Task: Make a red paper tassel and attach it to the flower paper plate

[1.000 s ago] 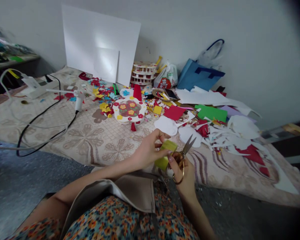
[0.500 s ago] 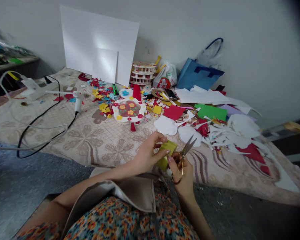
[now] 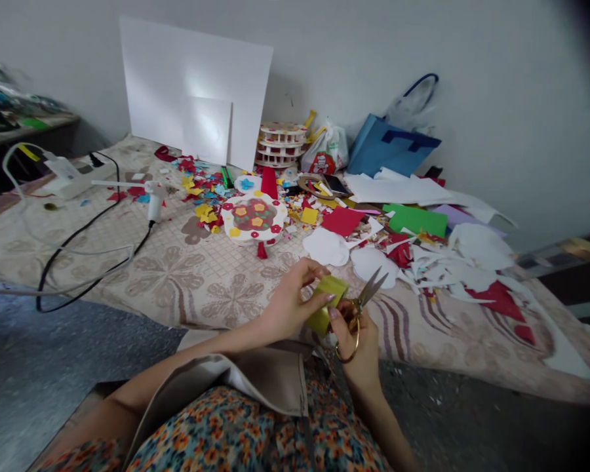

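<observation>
Left hand (image 3: 286,298) pinching yellow-green sheet (image 3: 332,284), lower centre of frame; right hand (image 3: 364,349) just right of it, holding scissors (image 3: 368,292), blades parted. White corded tool (image 3: 154,206) left of centre, flower-decorated piece (image 3: 254,220) mid-frame, blue bag (image 3: 388,154) upper right, white board (image 3: 191,62) upper left

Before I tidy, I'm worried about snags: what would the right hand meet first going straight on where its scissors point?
Likely the white cutout that the tips of the scissors overlap in this view, though how high the right hand is above the table is unclear.
</observation>
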